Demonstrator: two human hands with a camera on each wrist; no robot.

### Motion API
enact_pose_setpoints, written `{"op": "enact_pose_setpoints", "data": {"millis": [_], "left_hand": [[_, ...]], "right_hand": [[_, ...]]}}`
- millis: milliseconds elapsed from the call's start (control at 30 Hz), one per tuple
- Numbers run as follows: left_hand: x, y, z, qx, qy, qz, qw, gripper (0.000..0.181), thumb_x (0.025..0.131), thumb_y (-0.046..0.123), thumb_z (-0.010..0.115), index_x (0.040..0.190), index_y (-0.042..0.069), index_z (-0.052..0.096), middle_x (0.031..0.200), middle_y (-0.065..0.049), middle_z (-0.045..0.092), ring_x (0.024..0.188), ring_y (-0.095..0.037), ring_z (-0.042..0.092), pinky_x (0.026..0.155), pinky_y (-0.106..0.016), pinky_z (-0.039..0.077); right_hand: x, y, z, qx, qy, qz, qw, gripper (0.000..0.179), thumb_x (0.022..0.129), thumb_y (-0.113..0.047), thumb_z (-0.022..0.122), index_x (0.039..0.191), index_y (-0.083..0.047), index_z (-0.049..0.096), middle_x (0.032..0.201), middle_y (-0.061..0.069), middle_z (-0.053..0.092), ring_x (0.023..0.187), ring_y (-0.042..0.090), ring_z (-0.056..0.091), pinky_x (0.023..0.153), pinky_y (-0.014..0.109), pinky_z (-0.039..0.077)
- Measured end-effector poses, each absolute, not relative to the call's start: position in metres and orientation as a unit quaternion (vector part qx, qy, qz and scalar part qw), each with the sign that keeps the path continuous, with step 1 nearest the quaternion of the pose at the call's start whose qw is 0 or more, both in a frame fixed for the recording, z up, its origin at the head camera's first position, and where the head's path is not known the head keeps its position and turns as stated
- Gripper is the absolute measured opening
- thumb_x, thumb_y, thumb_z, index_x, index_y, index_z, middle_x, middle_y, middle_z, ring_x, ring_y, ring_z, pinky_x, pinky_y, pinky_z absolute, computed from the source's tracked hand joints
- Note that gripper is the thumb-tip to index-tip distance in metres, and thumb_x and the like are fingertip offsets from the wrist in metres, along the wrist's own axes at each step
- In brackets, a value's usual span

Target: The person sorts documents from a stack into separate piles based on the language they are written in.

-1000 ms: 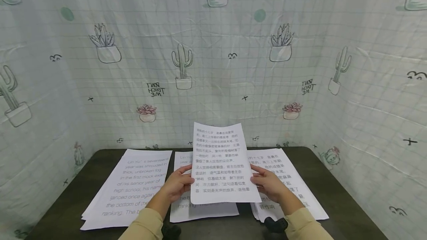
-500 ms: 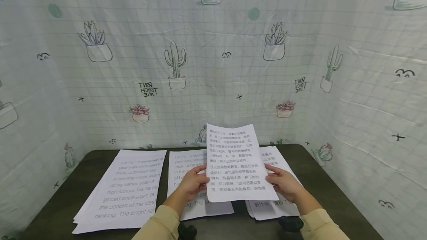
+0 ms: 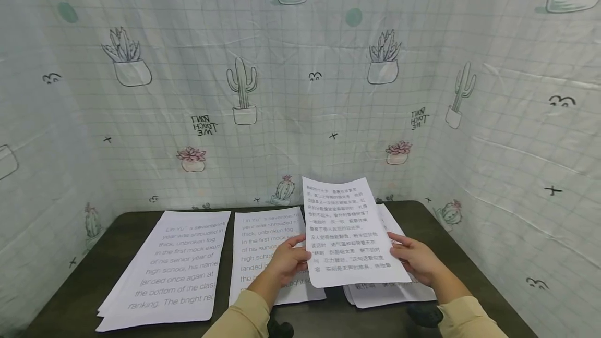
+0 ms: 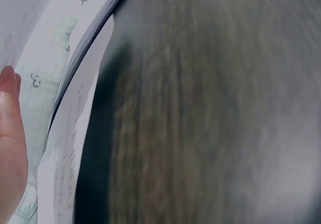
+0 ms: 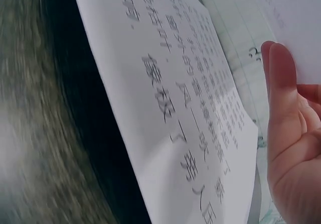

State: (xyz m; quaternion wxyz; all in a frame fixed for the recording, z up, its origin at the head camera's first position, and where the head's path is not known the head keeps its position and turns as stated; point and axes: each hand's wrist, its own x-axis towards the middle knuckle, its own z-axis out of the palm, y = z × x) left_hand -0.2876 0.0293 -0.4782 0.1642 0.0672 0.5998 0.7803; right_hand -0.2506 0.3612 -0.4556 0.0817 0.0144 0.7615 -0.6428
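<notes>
Both hands hold up a white paper sheet (image 3: 349, 239) printed with Chinese text, tilted toward me above the table. At its left edge the left hand (image 3: 287, 261) pinches it between thumb and fingers. The right hand (image 3: 417, 260) grips the opposite edge; in the right wrist view its thumb (image 5: 283, 68) lies against the paper. Behind and below the sheet, a pile of Chinese-text papers (image 3: 399, 297) is mostly hidden. Left of that lies a pile of papers with English text (image 3: 263, 244), partly covered by the left hand. Whether one or several sheets are held, I cannot tell.
Another pile of English-text papers (image 3: 173, 270), its sheets slightly fanned, lies on the left of the dark table (image 3: 94, 260). A cactus-patterned cloth (image 3: 300, 98) hangs around the back and sides. Dark wrist devices (image 3: 424, 315) sit below the forearms.
Both hands have carried the held sheet to the right, from over the middle pile toward the right pile. More of the middle pile now shows. The head view has turned slightly right.
</notes>
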Motion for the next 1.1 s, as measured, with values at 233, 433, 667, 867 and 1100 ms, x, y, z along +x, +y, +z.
{"op": "enact_pose_setpoints", "data": {"millis": [233,433,667,867,1100], "left_hand": [[-0.283,0.05,-0.48,0.066,0.607,0.775,0.162,0.065,0.081,-0.01,0.058,0.144,-0.003,0.043,0.117,-0.02,0.069,0.083,-0.014,0.069,0.069,-0.025,0.056],[-0.275,0.069,-0.478,0.043,0.608,0.777,0.156,0.063,0.079,-0.01,0.059,0.141,-0.001,0.048,0.111,-0.017,0.072,0.072,-0.01,0.066,0.06,-0.02,0.052],[-0.268,0.086,-0.481,0.039,0.598,0.784,0.162,0.063,0.08,-0.012,0.059,0.141,-0.003,0.047,0.113,-0.02,0.07,0.076,-0.013,0.067,0.068,-0.027,0.057],[-0.265,0.096,-0.484,0.039,0.599,0.784,0.162,0.062,0.08,-0.012,0.059,0.14,-0.005,0.047,0.112,-0.02,0.07,0.081,-0.015,0.068,0.074,-0.033,0.059],[-0.261,0.106,-0.486,0.032,0.609,0.776,0.159,0.061,0.079,-0.011,0.06,0.139,-0.007,0.047,0.105,-0.016,0.071,0.077,-0.014,0.067,0.07,-0.031,0.06]], "right_hand": [[-0.245,0.38,-0.456,0.01,0.762,-0.642,0.085,0.069,0.099,-0.01,0.055,0.153,0.007,0.015,0.11,-0.005,0.065,0.094,0.008,0.066,0.078,0.031,0.058],[-0.239,0.396,-0.455,0.007,0.754,-0.651,0.091,0.071,0.099,-0.01,0.053,0.152,0.009,0.01,0.105,-0.011,0.064,0.093,0.007,0.066,0.077,0.03,0.058],[-0.233,0.411,-0.458,0.041,0.768,-0.634,0.08,0.069,0.099,-0.011,0.054,0.151,0.011,0.015,0.109,-0.008,0.066,0.09,0.009,0.066,0.074,0.032,0.059],[-0.229,0.42,-0.462,0.064,0.777,-0.622,0.077,0.065,0.099,-0.01,0.053,0.15,0.012,0.018,0.107,-0.006,0.067,0.088,0.011,0.067,0.073,0.033,0.059],[-0.227,0.427,-0.464,0.082,0.773,-0.625,0.075,0.064,0.099,-0.012,0.055,0.15,0.01,0.023,0.104,-0.007,0.068,0.087,0.012,0.068,0.072,0.034,0.059]]}}
